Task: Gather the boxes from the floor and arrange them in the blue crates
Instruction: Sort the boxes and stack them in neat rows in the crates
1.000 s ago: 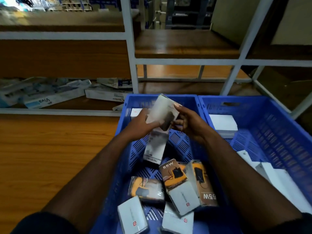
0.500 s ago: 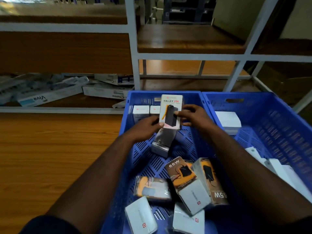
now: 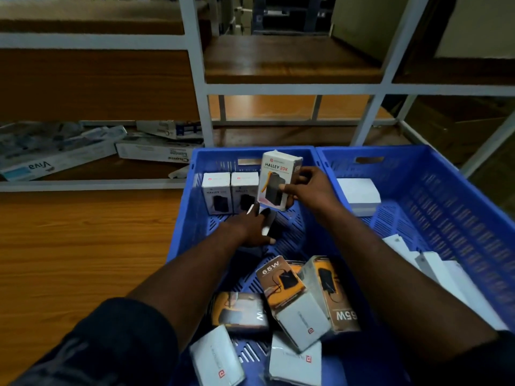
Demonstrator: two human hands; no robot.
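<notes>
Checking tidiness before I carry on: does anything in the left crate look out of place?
Yes. Two upright boxes stand neatly at the left crate's far wall, but at its near end the 65W boxes and white boxes lie heaped at mixed angles, overlapping.

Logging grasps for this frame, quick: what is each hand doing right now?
Left hand: on a dark box in the left blue crate; grip cannot be told.
Right hand: holding the HALLEY 20K box.

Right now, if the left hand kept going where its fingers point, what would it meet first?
Probably the left hand meets the standing Halley box second from left, at the crate's far wall; depth unclear.
</notes>
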